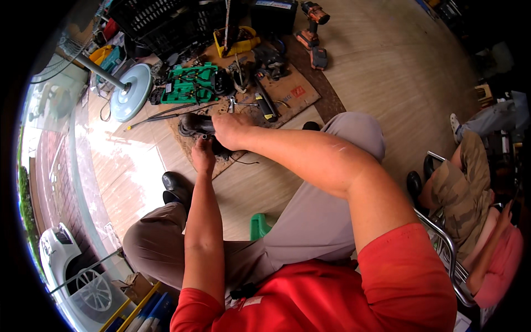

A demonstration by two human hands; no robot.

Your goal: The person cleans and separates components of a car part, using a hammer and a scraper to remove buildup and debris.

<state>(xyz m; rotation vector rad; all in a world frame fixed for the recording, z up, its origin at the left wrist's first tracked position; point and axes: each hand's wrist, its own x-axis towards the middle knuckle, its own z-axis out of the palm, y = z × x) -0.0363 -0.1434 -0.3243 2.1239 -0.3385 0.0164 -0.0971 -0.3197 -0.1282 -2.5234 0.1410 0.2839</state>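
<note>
Over a cardboard sheet (301, 91) on the floor, my right hand (233, 130) is closed around a dark, rounded machine part (194, 123) with a cylindrical body. My left hand (203, 156) is just below it, fingers pinched together at a small metal piece with a round open end (205, 136). What the left fingertips grip is partly hidden. A black part (221, 150) shows beneath the right hand, with a thin wire curling out. Just beyond my hands lie a ratchet-like metal tool (232, 103) and a black tube with a yellow label (265, 106).
Farther off lie an open green tool case (189, 83), a yellow tray (237, 44), a black crate (166, 25) and an orange cordless drill (311, 33). A round pale stand base (131, 92) is at left. Another person (470, 188) sits at right by a metal chair frame (448, 243).
</note>
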